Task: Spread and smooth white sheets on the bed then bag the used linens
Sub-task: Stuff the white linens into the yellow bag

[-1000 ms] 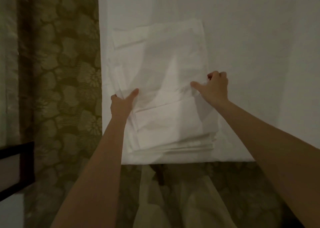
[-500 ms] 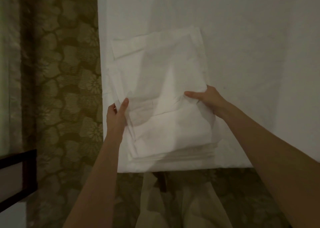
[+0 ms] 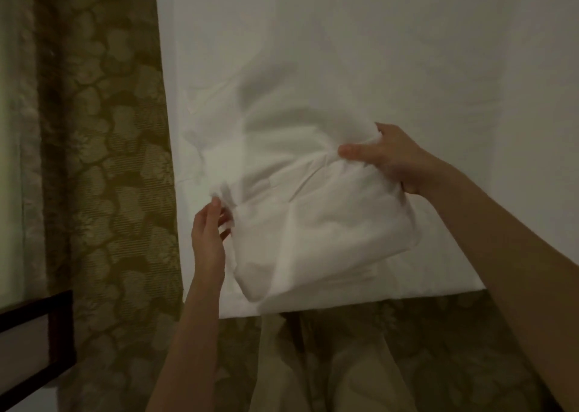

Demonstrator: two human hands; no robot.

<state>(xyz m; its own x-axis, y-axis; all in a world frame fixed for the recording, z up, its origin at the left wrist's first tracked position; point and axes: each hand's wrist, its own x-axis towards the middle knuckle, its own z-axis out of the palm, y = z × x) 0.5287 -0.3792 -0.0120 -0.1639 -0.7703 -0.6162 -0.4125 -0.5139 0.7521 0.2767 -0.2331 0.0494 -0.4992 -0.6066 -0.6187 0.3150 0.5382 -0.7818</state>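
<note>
Far left of the left hand stands one dark wooden frame, and between it and that hand lies one stretch of olive flower-patterned carpet. Two hands are in view. The left hand is at the near-left edge of one folded white sheet, thumb up and fingertips on the cloth; the picture is too blurred there to tell whether it pinches the edge. The sheet lies between the two hands, bunched and partly lifted. At its right edge the right hand grips a gathered fold, thumb on top and fingers curled beneath. Under and beyond both hands spreads one white-covered bed, its near corner just below the sheet.
</note>
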